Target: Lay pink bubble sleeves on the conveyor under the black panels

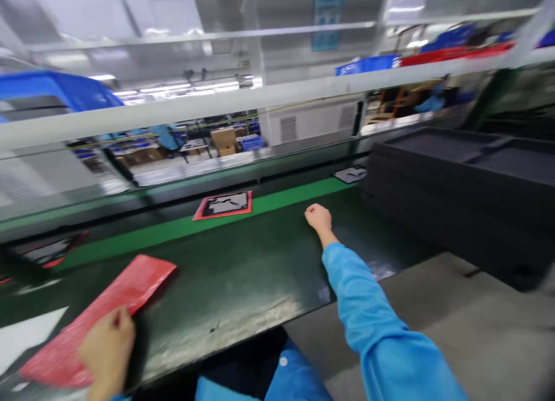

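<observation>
My left hand [108,346] is closed on the near edge of a red bubble-wrap bag [104,308], which slants across the left end of the dark green bench [225,279]. Over the far middle of the bench, my right hand [318,217] is held out with its fingers curled together; nothing shows in it. Beyond it runs a bright green strip [281,200]. On that strip, a red-bordered piece with a grey and black panel [225,204] lies left of my right hand. A similar grey panel [350,174] sits farther right.
A large stack of black trays [455,204] stands at the right. At the far left are another red-edged panel [47,252] and a white sheet [28,334] near the red bag. A white rail [217,106] crosses above the back of the bench.
</observation>
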`<action>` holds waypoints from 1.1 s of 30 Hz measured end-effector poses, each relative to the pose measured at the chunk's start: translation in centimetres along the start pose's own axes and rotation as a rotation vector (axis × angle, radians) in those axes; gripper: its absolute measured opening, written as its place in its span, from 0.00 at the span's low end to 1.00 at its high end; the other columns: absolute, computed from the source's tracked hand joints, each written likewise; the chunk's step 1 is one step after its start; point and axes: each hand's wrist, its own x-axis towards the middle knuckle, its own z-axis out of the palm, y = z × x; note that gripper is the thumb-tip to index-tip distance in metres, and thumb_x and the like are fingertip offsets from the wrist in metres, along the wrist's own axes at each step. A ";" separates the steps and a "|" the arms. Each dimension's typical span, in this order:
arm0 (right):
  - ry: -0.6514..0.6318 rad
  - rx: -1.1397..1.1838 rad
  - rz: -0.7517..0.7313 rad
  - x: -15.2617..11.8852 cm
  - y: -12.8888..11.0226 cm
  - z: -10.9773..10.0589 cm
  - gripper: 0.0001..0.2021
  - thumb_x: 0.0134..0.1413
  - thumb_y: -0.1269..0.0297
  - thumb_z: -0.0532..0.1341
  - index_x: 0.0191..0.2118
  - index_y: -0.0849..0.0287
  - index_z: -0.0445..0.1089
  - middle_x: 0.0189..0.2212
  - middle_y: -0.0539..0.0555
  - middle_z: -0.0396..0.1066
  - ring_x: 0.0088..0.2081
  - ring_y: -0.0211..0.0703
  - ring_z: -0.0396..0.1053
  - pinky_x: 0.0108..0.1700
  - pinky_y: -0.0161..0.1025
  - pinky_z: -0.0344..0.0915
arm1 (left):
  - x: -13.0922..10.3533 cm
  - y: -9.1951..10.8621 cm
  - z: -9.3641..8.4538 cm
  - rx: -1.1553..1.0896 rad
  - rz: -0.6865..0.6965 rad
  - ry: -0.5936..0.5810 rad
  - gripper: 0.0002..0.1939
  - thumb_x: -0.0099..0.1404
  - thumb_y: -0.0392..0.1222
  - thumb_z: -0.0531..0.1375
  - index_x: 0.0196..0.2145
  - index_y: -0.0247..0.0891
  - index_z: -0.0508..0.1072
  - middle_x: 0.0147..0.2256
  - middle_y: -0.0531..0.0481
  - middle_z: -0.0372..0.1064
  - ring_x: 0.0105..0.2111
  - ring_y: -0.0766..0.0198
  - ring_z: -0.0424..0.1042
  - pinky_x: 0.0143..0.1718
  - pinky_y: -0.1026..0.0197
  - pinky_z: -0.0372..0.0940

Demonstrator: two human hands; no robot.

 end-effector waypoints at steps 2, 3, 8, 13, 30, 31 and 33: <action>0.006 0.022 -0.024 0.8 0.3 0.1 0.12 0.60 0.64 0.64 0.45 0.49 0.83 0.43 0.57 0.83 0.47 0.52 0.78 0.50 0.44 0.70 | -0.5 0.3 -0.1 -0.054 0.105 -0.014 0.30 0.72 0.57 0.42 0.38 0.39 0.79 0.39 0.38 0.81 0.41 0.44 0.79 0.36 0.51 0.70; 0.000 0.034 -0.037 1.2 0.4 0.2 0.12 0.60 0.64 0.64 0.45 0.50 0.83 0.43 0.59 0.83 0.47 0.54 0.78 0.51 0.46 0.70 | -0.8 0.6 0.0 -0.103 0.182 -0.029 0.29 0.73 0.56 0.43 0.39 0.37 0.80 0.41 0.37 0.81 0.42 0.44 0.79 0.40 0.50 0.72; -0.004 0.038 -0.026 2.7 -0.2 0.6 0.10 0.61 0.64 0.63 0.43 0.50 0.83 0.45 0.62 0.81 0.49 0.60 0.78 0.54 0.53 0.70 | -3.2 3.9 1.2 -0.246 0.492 -0.009 0.25 0.77 0.46 0.46 0.50 0.31 0.80 0.51 0.31 0.77 0.51 0.44 0.77 0.57 0.44 0.73; -0.031 -0.061 -0.022 2.3 -2.2 0.6 0.13 0.62 0.65 0.63 0.47 0.50 0.84 0.47 0.61 0.82 0.50 0.57 0.78 0.53 0.49 0.71 | -8.0 12.8 2.0 -0.361 0.893 -0.115 0.25 0.82 0.46 0.45 0.62 0.32 0.75 0.62 0.35 0.73 0.65 0.44 0.69 0.66 0.40 0.69; 0.184 0.113 0.032 17.0 3.5 3.2 0.08 0.66 0.64 0.61 0.42 0.55 0.78 0.42 0.55 0.82 0.46 0.51 0.78 0.53 0.44 0.71 | -3.7 53.9 6.9 -0.332 1.304 -0.388 0.36 0.81 0.59 0.50 0.74 0.30 0.63 0.73 0.37 0.57 0.75 0.38 0.52 0.76 0.35 0.51; 0.184 0.088 0.046 18.2 3.5 3.3 0.08 0.66 0.64 0.61 0.43 0.55 0.78 0.43 0.55 0.81 0.47 0.51 0.77 0.54 0.46 0.72 | -3.5 55.0 7.2 -0.322 1.280 -0.389 0.36 0.81 0.60 0.49 0.73 0.29 0.63 0.73 0.36 0.58 0.75 0.37 0.52 0.76 0.34 0.51; 0.175 0.026 0.044 20.5 3.2 3.4 0.09 0.67 0.64 0.61 0.47 0.56 0.78 0.47 0.57 0.79 0.49 0.52 0.76 0.57 0.48 0.71 | -3.4 56.4 7.5 -0.306 1.262 -0.383 0.38 0.81 0.60 0.49 0.72 0.27 0.64 0.73 0.33 0.57 0.75 0.35 0.52 0.75 0.33 0.51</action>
